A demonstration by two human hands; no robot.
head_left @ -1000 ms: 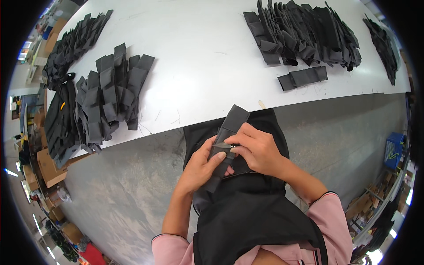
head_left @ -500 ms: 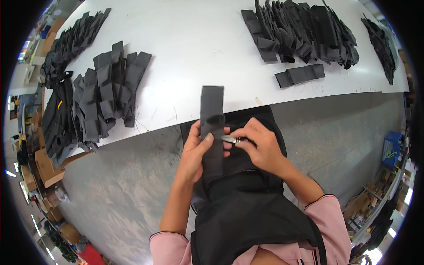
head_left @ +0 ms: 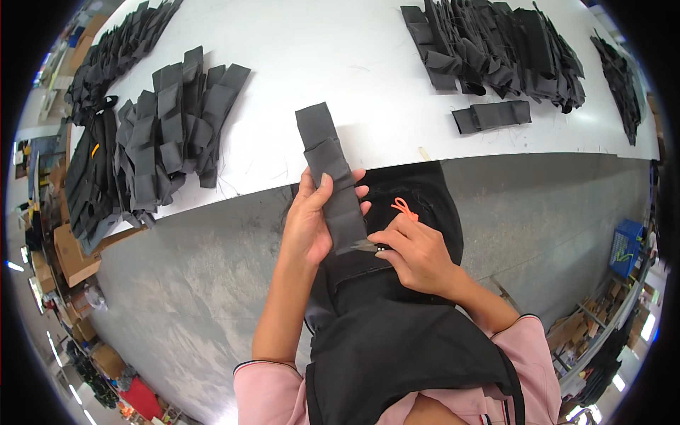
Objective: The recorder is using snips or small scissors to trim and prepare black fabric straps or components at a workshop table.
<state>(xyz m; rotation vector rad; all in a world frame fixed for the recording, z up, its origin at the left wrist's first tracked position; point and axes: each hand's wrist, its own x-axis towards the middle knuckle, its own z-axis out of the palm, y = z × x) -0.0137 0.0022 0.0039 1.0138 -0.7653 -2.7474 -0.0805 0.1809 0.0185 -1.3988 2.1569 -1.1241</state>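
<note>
A dark grey fabric strip [head_left: 328, 152] with folded, stitched sections lies across my left hand [head_left: 309, 216]. My thumb presses on its face and the fingers pass behind it, their tips showing at its right edge. In my right hand [head_left: 418, 256] is a small pair of thread snips [head_left: 365, 246], pinched between thumb and fingers. Its metal blades touch or nearly touch the strip's lower right edge; which, I cannot tell. An orange cord loop [head_left: 404, 207] sticks out above the right hand. Most of the snips' handle is hidden by the fingers.
A white table [head_left: 283, 42] spans the far side. Piles of similar grey strips lie at its left [head_left: 166, 131] and far right [head_left: 503, 53]. A single strip [head_left: 491, 117] rests before the right pile. A black apron [head_left: 411, 340] covers my lap. A blue crate [head_left: 626, 248] stands at right.
The strip has moved up and tilted, its top leaning left. My right hand and the snips have shifted down to the strip's lower part, and the orange cord has come into view.
</note>
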